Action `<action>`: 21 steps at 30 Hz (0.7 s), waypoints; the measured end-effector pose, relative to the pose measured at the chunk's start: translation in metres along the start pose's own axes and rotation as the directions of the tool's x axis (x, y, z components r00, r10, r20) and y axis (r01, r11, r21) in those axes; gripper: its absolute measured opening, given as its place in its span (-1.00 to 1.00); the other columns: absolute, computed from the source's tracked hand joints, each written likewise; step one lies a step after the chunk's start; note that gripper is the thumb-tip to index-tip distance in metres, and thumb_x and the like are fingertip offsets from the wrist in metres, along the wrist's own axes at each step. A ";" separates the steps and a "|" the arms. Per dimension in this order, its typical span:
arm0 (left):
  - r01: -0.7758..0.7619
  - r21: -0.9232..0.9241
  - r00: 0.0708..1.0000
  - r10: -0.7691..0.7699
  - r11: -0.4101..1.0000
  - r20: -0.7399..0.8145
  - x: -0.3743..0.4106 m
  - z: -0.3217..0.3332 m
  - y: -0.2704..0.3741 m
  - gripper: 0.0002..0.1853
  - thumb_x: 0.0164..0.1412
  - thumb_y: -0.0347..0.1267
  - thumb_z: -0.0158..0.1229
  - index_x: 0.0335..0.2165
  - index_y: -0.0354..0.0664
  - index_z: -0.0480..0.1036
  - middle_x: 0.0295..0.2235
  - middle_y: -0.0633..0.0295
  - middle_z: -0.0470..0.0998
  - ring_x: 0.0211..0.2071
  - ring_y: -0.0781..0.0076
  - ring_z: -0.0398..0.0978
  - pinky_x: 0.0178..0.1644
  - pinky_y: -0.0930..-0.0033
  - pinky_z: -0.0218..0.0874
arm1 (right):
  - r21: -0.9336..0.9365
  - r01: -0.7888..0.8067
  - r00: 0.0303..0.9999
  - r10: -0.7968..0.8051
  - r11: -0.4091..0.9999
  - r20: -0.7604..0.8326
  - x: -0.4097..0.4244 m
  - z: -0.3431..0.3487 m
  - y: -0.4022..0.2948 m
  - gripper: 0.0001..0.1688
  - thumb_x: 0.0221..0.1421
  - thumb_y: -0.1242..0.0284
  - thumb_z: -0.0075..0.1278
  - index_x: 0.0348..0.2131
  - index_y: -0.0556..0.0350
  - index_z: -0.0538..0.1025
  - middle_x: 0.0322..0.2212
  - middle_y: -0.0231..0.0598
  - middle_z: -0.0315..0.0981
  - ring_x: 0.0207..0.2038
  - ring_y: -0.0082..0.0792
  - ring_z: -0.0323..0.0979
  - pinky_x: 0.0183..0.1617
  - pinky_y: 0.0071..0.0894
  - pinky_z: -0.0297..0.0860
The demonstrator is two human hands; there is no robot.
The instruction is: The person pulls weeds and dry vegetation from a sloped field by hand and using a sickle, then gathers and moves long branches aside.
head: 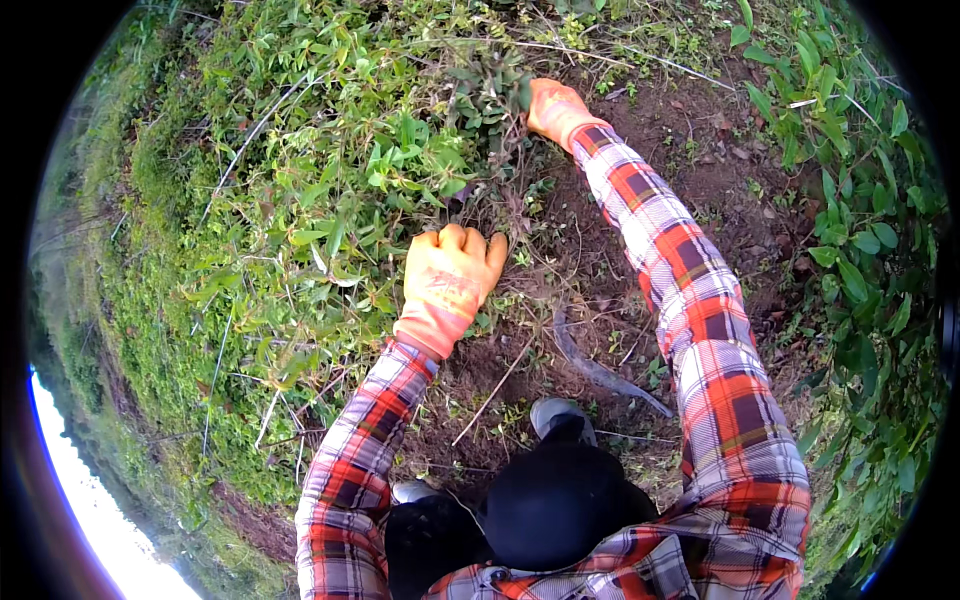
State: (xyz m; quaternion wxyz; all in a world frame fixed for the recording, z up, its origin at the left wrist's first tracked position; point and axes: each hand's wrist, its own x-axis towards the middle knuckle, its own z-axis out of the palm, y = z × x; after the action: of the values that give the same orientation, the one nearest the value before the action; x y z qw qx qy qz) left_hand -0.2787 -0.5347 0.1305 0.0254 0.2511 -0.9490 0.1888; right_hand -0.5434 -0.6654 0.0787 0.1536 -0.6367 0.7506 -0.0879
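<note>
An orange work glove covers my left hand [452, 281], whose fingers curl down into the base of the leafy weeds [420, 161]. Its fingertips are hidden among the stems. Farther out and to the right, my right hand [559, 112], gloved alike, is closed at the edge of a clump of darker-leaved weeds [487, 97]. Tangled stems [514, 180] run between the two hands. Bare brown soil [600, 225] shows beside the right forearm.
A curved grey strip [600, 371], stick or blade unclear, lies on the soil ahead of my shoe [559, 416]. Dry stalks [259, 135] cross the dense weeds at left. Leafy shrubs [862, 247] stand at right. The ground falls away at far left.
</note>
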 end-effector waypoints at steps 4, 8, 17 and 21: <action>-0.001 -0.051 1.000 0.001 0.999 0.006 -0.021 0.005 0.016 -0.67 -0.03 -0.29 0.10 -0.19 0.16 0.50 -0.47 0.44 0.42 -0.35 0.41 0.41 -0.29 0.25 0.21 | 0.092 0.049 0.992 -0.037 0.995 -0.120 -0.026 0.007 -0.003 -0.60 0.10 0.18 -0.03 -0.21 0.08 0.53 -0.28 0.08 0.55 -0.15 0.01 0.52 -0.04 -0.11 0.41; -0.073 -0.115 0.997 0.072 0.991 -0.017 -0.046 0.005 0.024 -0.64 -0.04 -0.29 0.09 -0.18 0.16 0.52 -0.46 0.43 0.41 -0.30 0.39 0.39 -0.25 0.24 0.20 | -0.032 0.243 0.970 -0.243 0.970 -0.006 -0.102 0.030 -0.024 -0.76 0.09 0.34 -0.10 -0.40 0.05 0.56 -0.39 -0.08 0.58 -0.29 -0.04 0.55 -0.22 -0.12 0.47; 0.010 -0.254 0.950 -0.089 0.967 -0.298 -0.045 -0.002 0.042 -0.69 -0.10 -0.34 0.14 -0.25 0.07 0.50 -0.12 0.25 0.49 -0.01 0.19 0.42 0.00 0.07 0.29 | 0.045 0.168 0.979 -0.172 0.985 0.112 -0.205 0.017 -0.069 -0.73 0.02 0.32 0.01 -0.24 -0.09 0.59 -0.34 -0.20 0.61 -0.32 -0.14 0.59 -0.31 -0.15 0.49; -0.063 -0.278 0.962 -0.016 0.959 -0.271 -0.034 -0.011 0.036 -0.57 -0.11 -0.38 0.15 -0.14 -0.02 0.45 0.04 0.18 0.42 0.03 0.21 0.41 0.02 0.09 0.27 | 0.289 0.222 0.975 -0.221 0.931 -0.035 -0.220 0.053 -0.042 -0.75 0.01 0.31 0.04 -0.29 0.01 0.54 -0.42 -0.15 0.55 -0.32 -0.03 0.53 -0.31 -0.18 0.46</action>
State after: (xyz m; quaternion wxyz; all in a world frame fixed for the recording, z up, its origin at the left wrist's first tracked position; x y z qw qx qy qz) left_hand -0.2674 -0.4859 0.1230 0.1883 0.2053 -0.9568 0.0835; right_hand -0.4547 -0.4528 0.0687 0.2341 -0.6874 0.6530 -0.2149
